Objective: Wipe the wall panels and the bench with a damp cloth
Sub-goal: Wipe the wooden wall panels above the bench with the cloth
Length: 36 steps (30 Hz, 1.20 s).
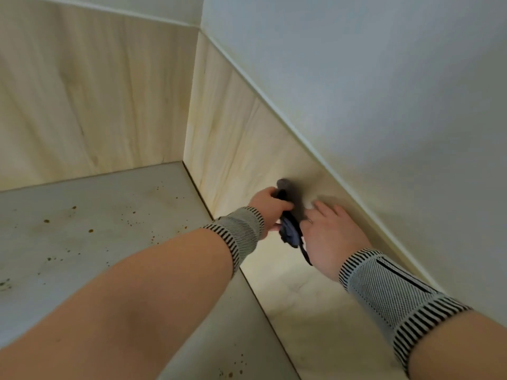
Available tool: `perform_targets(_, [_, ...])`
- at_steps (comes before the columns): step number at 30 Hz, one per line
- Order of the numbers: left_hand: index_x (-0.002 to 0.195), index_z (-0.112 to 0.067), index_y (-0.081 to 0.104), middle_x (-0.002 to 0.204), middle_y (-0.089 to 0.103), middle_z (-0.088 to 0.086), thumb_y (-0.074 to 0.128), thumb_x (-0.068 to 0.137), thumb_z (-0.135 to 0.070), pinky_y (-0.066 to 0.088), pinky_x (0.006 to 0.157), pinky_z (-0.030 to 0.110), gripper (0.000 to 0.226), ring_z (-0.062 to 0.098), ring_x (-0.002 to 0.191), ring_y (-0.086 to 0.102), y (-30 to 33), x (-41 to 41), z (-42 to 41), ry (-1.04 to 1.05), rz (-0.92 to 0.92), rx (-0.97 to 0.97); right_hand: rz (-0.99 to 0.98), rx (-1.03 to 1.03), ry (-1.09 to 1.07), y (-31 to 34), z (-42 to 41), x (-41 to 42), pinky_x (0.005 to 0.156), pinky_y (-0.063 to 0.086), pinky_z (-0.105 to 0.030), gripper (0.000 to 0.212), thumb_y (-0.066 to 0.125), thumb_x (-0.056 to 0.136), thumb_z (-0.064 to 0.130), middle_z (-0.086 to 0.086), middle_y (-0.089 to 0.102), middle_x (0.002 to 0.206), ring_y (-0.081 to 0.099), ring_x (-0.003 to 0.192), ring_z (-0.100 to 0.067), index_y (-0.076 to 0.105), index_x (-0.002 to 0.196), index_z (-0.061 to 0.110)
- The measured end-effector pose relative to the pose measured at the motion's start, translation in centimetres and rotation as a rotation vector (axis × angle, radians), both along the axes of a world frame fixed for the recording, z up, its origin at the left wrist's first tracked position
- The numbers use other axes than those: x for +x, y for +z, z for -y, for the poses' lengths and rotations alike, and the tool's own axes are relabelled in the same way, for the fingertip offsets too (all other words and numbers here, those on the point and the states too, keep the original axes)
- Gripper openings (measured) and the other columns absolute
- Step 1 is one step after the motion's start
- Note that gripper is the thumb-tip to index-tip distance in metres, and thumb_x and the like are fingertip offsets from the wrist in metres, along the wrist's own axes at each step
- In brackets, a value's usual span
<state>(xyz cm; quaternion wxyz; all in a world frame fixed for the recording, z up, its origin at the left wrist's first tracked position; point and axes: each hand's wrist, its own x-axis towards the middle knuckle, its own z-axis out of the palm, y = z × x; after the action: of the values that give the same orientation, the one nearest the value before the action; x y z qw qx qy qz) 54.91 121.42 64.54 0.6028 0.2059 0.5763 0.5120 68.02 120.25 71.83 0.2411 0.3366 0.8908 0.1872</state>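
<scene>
A dark blue cloth [289,229] is bunched between my two hands, close against the right wall panel [241,149]. My left hand [270,208] grips its upper part with curled fingers. My right hand [329,231] lies beside the cloth with fingers stretched out toward the panel; its palm side is hidden, so any hold on the cloth does not show. Both wrists wear striped bands. The pale wood back panel [96,100] meets the right panel in a corner. The grey bench [96,237] below carries several brown spots.
A white trim strip [274,105] tops the right panel, with a plain white wall [370,78] above it. The bench meets the panels along a dark seam running toward me. More brown specks [230,373] lie on the bench near the bottom edge.
</scene>
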Motion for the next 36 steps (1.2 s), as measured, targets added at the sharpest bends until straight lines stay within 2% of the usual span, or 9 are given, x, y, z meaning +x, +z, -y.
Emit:
perform_targets(3, [0.117,-0.008,0.055,0.107,0.063,0.015,0.066,0.091,-0.007,0.058,0.085,0.047,0.028,0.032,0.1,0.063,0.7,-0.1,2.9,0.096,-0.07,-0.093,-0.276,-0.078,-0.106,1.2,1.7,1.3,0.099,0.041,-0.034,0.03,0.038,0.098,0.022,-0.001,0.052,0.128,0.047,0.118,-0.022,0.053,0.124,0.017])
perform_targets(8, [0.117,-0.002,0.058,0.111,0.065,0.019,0.063,0.092,-0.013,0.059,0.083,0.044,0.028,0.026,0.089,0.064,1.7,1.9,8.8,0.102,-0.088,-0.175,-0.697,-0.339,-0.398,-0.3,6.1,2.7,0.092,0.046,-0.029,0.045,0.051,0.093,0.042,0.006,0.056,0.128,0.057,0.11,-0.016,0.049,0.134,0.024])
perform_targets(13, [0.084,-0.014,0.059,0.108,0.068,0.015,0.066,0.089,-0.021,0.057,0.09,0.047,0.011,0.026,0.095,0.065,2.4,2.7,12.4,0.03,-0.138,-0.225,-0.765,-0.445,-0.472,-3.6,10.4,2.3,0.083,0.051,-0.031,0.045,0.06,0.087,0.042,0.004,0.061,0.112,0.061,0.095,-0.017,0.048,0.126,0.023])
perform_targets(19, [0.085,-0.014,0.063,0.077,0.071,0.003,0.066,0.089,-0.023,0.053,0.094,0.044,0.01,0.014,0.078,0.066,4.3,1.0,11.8,-0.064,-0.156,-0.198,-0.805,-0.182,-0.416,-2.8,10.2,1.0,0.083,0.049,-0.031,0.044,0.053,0.091,0.046,0.004,0.055,0.116,0.056,0.101,-0.018,0.045,0.128,0.023])
perform_targets(23, [0.096,-0.013,0.067,0.099,0.075,0.007,0.066,0.09,-0.022,0.05,0.093,0.041,0.012,0.016,0.095,0.069,4.3,-1.4,10.4,-0.202,-0.1,-0.147,-0.724,-0.132,-0.431,-2.4,8.6,-1.8,0.073,0.043,-0.03,0.027,0.049,0.096,0.03,0.0,0.055,0.113,0.059,0.097,-0.022,0.044,0.12,0.018])
perform_targets(25, [0.111,-0.011,0.065,0.109,0.071,0.006,0.069,0.088,-0.029,0.05,0.092,0.038,0.03,0.017,0.102,0.065,3.2,-4.0,10.0,-0.36,-0.236,-0.115,-0.676,-0.187,-0.497,-2.8,7.9,-3.6,0.069,0.04,-0.03,0.016,0.046,0.096,0.025,-0.001,0.057,0.107,0.058,0.091,-0.024,0.045,0.11,0.017])
perform_targets(29, [0.13,-0.013,0.045,0.124,0.049,0.004,0.078,0.078,-0.032,0.045,0.08,0.026,0.065,0.018,0.099,0.053,0.4,-10.5,8.5,-0.537,-0.761,-0.012,-0.689,-0.299,-0.677,-4.2,6.5,-8.4,0.066,0.036,-0.03,0.004,0.042,0.095,0.021,-0.002,0.054,0.088,0.049,0.077,-0.025,0.042,0.093,0.018])
perform_targets(32, [0.147,-0.021,0.035,0.141,0.047,0.005,0.081,0.076,-0.031,0.048,0.093,0.028,0.085,0.024,0.119,0.055,-0.2,-15.2,7.1,-0.614,-0.624,0.091,-0.759,-0.383,-0.725,-4.4,5.5,-12.5,0.068,0.039,-0.031,0.008,0.04,0.096,0.019,-0.005,0.058,0.087,0.053,0.079,-0.025,0.047,0.092,0.017])
perform_targets(36, [0.123,-0.013,0.064,0.111,0.071,0.01,0.072,0.083,-0.031,0.054,0.095,0.038,0.044,0.024,0.104,0.066,1.0,-17.8,5.7,-0.625,-0.502,0.167,-0.926,-0.329,-0.788,-3.1,4.9,-16.0,0.069,0.046,-0.031,0.012,0.046,0.095,0.02,-0.003,0.06,0.091,0.058,0.08,-0.023,0.042,0.106,0.021])
